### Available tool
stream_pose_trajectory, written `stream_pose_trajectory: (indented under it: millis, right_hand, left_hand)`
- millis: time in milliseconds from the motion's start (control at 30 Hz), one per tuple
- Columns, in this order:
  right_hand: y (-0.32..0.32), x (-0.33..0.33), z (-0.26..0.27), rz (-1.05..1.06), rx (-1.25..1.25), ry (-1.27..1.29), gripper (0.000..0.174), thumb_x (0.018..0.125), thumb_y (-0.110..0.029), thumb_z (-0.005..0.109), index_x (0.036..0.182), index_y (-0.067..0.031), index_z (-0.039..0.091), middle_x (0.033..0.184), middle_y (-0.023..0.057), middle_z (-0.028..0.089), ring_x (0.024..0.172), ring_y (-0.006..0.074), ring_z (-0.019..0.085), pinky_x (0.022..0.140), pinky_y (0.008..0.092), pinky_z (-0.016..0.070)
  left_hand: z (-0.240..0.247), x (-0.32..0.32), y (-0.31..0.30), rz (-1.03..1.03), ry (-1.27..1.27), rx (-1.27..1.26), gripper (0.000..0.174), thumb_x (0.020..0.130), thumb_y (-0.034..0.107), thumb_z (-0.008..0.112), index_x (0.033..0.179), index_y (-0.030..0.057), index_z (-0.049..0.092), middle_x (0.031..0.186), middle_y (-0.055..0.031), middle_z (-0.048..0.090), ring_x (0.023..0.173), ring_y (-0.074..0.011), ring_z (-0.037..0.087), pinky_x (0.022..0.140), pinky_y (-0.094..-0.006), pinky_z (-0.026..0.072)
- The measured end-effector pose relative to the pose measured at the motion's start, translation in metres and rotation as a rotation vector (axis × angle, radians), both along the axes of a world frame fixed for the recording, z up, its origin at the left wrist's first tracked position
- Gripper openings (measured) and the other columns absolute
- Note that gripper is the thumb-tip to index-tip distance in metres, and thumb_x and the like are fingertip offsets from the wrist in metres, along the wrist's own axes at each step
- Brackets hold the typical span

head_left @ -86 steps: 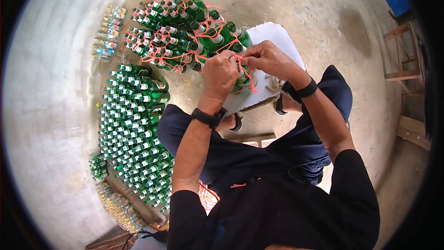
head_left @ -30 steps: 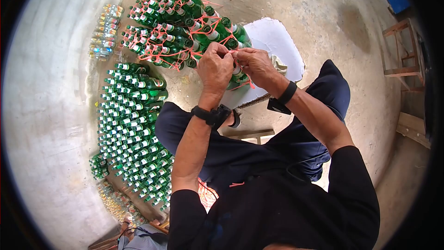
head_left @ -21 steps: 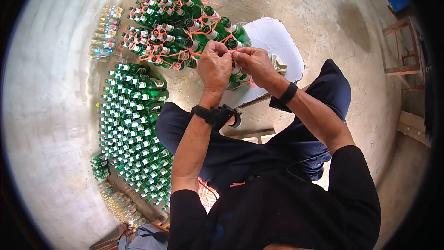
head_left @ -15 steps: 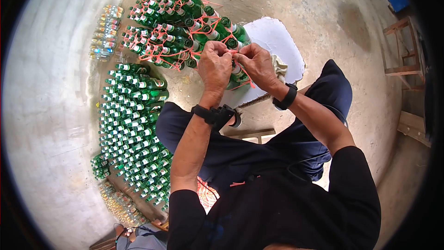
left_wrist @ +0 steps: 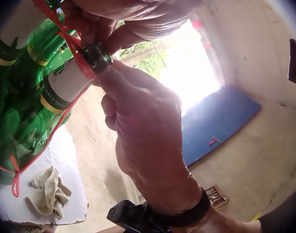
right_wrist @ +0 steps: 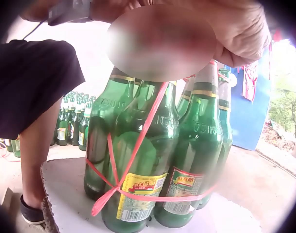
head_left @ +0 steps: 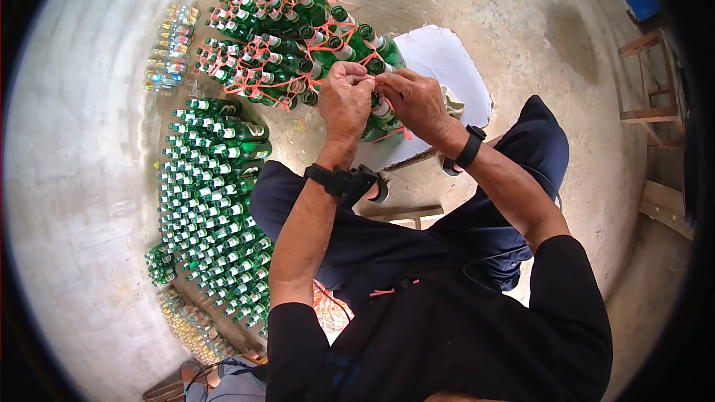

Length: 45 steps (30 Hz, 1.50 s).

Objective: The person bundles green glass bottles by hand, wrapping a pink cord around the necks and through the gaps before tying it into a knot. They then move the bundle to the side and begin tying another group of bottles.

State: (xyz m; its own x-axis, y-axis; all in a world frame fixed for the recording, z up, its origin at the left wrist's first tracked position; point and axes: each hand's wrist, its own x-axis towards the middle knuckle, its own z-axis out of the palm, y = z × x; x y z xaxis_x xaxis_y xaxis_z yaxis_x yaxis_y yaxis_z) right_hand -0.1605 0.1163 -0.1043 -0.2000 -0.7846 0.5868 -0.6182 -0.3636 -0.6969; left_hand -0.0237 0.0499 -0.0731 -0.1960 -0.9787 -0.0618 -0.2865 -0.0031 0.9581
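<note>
Green glass bottles stand upright in a cluster, wound with pink plastic string low down and around their necks. In the head view my left hand and right hand meet at the near bottle necks, pinching the string between thumbs and fingers. Seen from the left wrist, the right hand's thumb lies by a dark bottle mouth, with string crossing just beside it. A knotted string end hangs against the lower bottle in the right wrist view. The fingertips are blurred there.
A white slab with a crumpled cloth supports the cluster. More string-tied bottles stand beyond, and rows of loose bottles line the left. A wooden frame is at right. Another person's leg shows bottom left.
Since the earliest frame the right hand has moved left, up against the left fingertips. More recently, the fingers have only shifted slightly at the string, and the right wrist has turned a little.
</note>
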Motion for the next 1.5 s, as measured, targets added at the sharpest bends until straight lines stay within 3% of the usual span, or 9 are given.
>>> stream_pose_trajectory:
  millis: [300,400,533,700,933,1100,1233,1500]
  right_hand:
    - [-0.005,-0.004,-0.002,0.036,0.004,0.146,0.007,0.090,-0.008,0.073,0.095,-0.0047,0.068,0.078,0.0116,0.065,0.067,0.0325,0.067,0.058,0.0414,0.0534]
    - [-0.004,-0.005,0.001,0.048,0.008,0.211,0.007,0.090,-0.007,0.072,0.093,-0.0052,0.066,0.077,0.0114,0.063,0.066,0.0319,0.066,0.057,0.0414,0.0526]
    - [-0.005,-0.007,-0.001,0.047,0.026,0.289,0.009,0.089,-0.007,0.073,0.092,-0.0054,0.064,0.079,0.0115,0.062,0.065,0.0319,0.066,0.056,0.0416,0.0519]
    - [-0.008,-0.004,-0.002,0.047,-0.052,0.107,0.013,0.088,-0.010,0.071,0.085,-0.0059,0.059,0.074,0.0111,0.059,0.066,0.0327,0.063,0.056,0.0428,0.0501]
    - [-0.006,-0.006,0.001,0.068,0.010,-0.066,0.010,0.085,-0.006,0.071,0.083,-0.0060,0.062,0.076,0.0122,0.064,0.067,0.0329,0.066,0.058,0.0400,0.0525]
    - [-0.001,-0.003,0.011,0.036,0.155,-0.214,0.009,0.085,-0.007,0.073,0.081,-0.0040,0.065,0.074,0.0115,0.068,0.060,0.0233,0.067,0.056,0.0342,0.0532]
    - [0.002,-0.001,0.007,0.027,0.299,-0.336,0.010,0.085,-0.009,0.075,0.083,-0.0016,0.069,0.072,0.0106,0.071,0.058,0.0141,0.066,0.055,0.0311,0.0525]
    - [0.006,-0.002,0.006,0.122,0.398,-0.652,0.017,0.088,-0.012,0.076,0.083,0.0024,0.070,0.072,0.0022,0.069,0.066,0.0051,0.059,0.057,0.0243,0.0484]
  left_hand:
    - [-0.003,0.002,-0.003,-0.012,0.109,0.045,0.017,0.082,0.001,0.076,0.096,0.0002,0.066,0.084,-0.0095,0.076,0.073,-0.0127,0.071,0.067,-0.0267,0.0555]
    - [0.005,0.002,-0.002,-0.043,0.066,0.054,0.019,0.085,-0.008,0.071,0.101,-0.0027,0.060,0.091,-0.0127,0.074,0.078,-0.0149,0.072,0.072,-0.0243,0.0573]
    - [-0.003,0.006,-0.005,-0.077,0.101,0.034,0.017,0.085,-0.005,0.072,0.099,-0.0025,0.062,0.088,-0.0115,0.074,0.076,-0.0146,0.072,0.070,-0.0253,0.0568]
    - [-0.003,0.008,-0.007,-0.102,0.064,0.001,0.015,0.083,0.002,0.075,0.095,-0.0004,0.066,0.083,-0.0086,0.075,0.073,-0.0122,0.072,0.065,-0.0269,0.0555]
    - [-0.002,0.006,0.002,-0.089,-0.130,-0.178,0.012,0.086,0.008,0.073,0.097,0.0039,0.067,0.084,-0.0079,0.075,0.076,-0.0177,0.073,0.070,-0.0317,0.0556]
    - [0.010,0.006,0.008,-0.116,-0.210,-0.220,0.012,0.087,0.009,0.072,0.097,0.0044,0.067,0.084,-0.0082,0.074,0.077,-0.0204,0.073,0.072,-0.0344,0.0562]
    - [0.015,0.006,0.009,-0.161,-0.247,-0.194,0.010,0.090,0.004,0.071,0.098,0.0010,0.067,0.089,-0.0057,0.073,0.080,-0.0129,0.070,0.074,-0.0284,0.0565]
    - [0.017,0.010,0.009,-0.222,-0.253,-0.204,0.012,0.091,0.001,0.066,0.103,0.0013,0.066,0.092,-0.0060,0.073,0.082,-0.0135,0.071,0.076,-0.0289,0.0568]
